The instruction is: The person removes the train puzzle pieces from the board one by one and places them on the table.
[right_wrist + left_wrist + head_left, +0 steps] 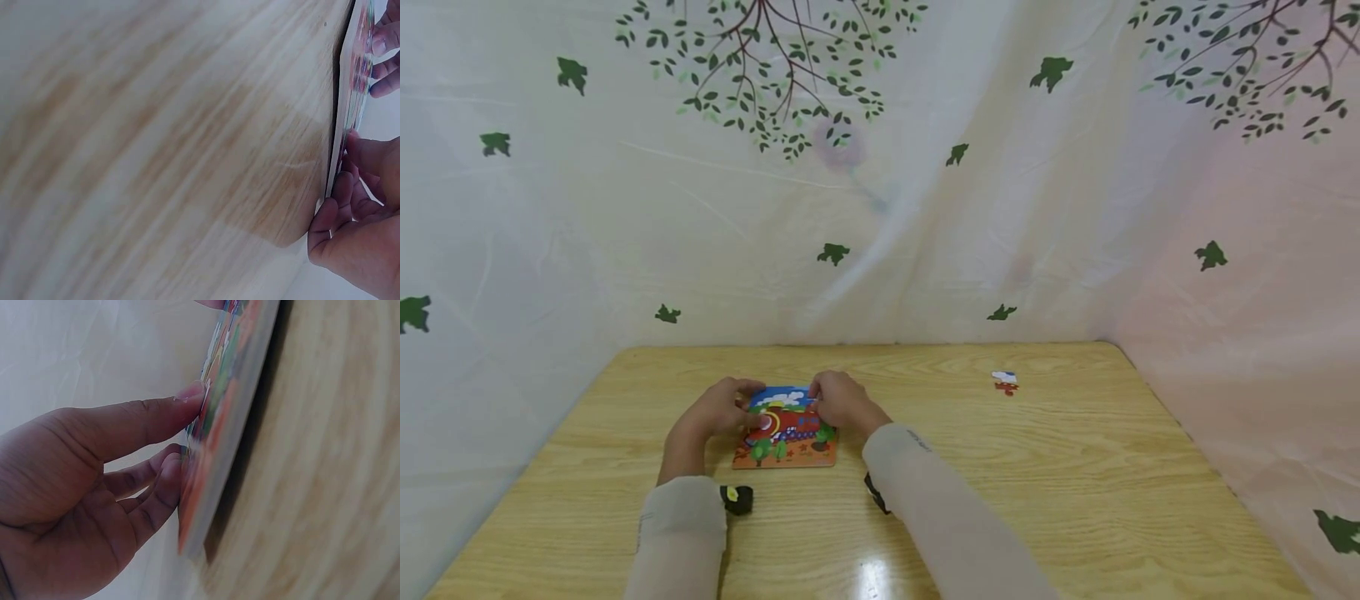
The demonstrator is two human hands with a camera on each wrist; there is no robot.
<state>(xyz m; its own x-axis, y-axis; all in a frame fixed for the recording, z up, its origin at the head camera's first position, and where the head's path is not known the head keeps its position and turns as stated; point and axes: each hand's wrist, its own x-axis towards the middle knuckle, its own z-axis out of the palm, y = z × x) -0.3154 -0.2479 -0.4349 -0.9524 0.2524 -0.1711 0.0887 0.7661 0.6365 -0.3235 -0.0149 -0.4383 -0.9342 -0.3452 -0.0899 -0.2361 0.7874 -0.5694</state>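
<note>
Puzzle board (786,456) with a red train printed on it sat between the person's two hands, which were clamped on it from opposite sides and well apart from each other. The left hand (718,408) gripped the board's left side, its thumb (150,419) pressed on the printed face and its other fingers bent against the edge. The right hand (842,398) held the upper right corner, thumb on the face and fingers curled at the edge. Whether the board lay flat or was slightly raised could not be told.

Well off to the right of the right hand, a white-and-blue piece (1004,377) and a red piece (1007,388) lay close together on the wood-grain table (1000,483). Beige sleeves (681,525) covered the arms behind the hands, and a pale leaf-patterned curtain (925,208) hung beyond them.
</note>
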